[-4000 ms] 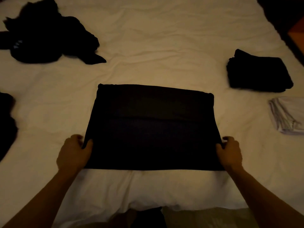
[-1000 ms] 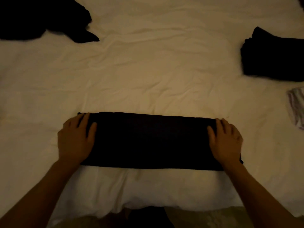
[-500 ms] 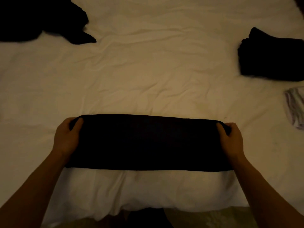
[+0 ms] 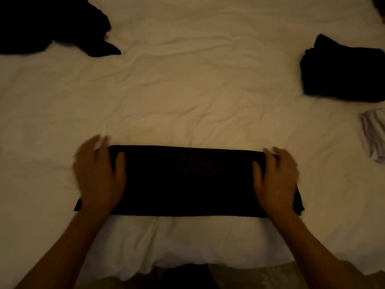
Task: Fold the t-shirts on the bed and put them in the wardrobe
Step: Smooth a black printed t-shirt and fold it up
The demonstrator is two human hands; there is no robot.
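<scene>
The white bed carries a crumpled dark heap at its far left corner, a folded dark stack by the right edge, and a pale folded piece just nearer. Along the near edge lies the black t-shirt, folded into a long band. It looks light, limp, ready to sag. The left hand and right hand press its ends, fingers flat. I'd lift it by both ends.
</scene>
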